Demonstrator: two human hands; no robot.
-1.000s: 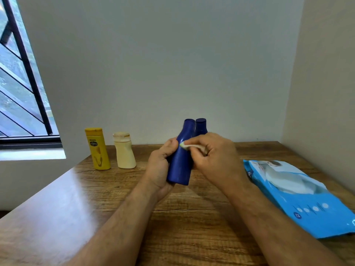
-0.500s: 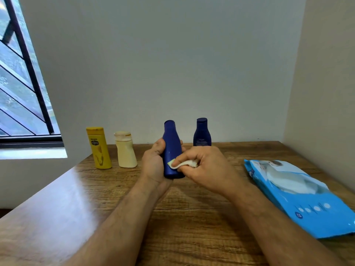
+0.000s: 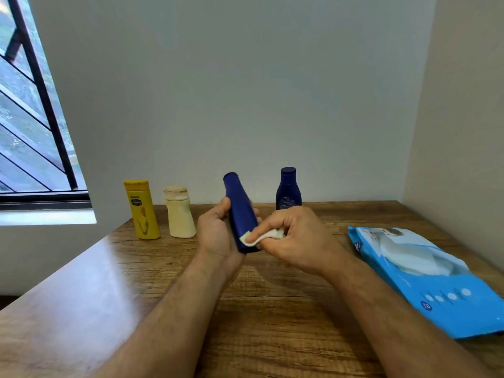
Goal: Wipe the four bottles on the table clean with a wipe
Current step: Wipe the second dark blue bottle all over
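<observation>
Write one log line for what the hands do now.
left hand: holds tall dark-blue plastic bottle | right hand: presses small white wipe on it

I see a wooden table [image 3: 272,323] set into a corner. On it stand a yellow bottle [image 3: 141,210], a cream bottle [image 3: 179,212] just beside it, and a dark blue bottle [image 3: 288,188]. A blue wipes pack [image 3: 436,279] lies flat at right.

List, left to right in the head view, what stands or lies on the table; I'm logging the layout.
Yellow plastic bottle → cream squat bottle → tall dark blue bottle, held tilted in the left hand → smaller dark blue bottle by the wall → blue wipes pack.
</observation>
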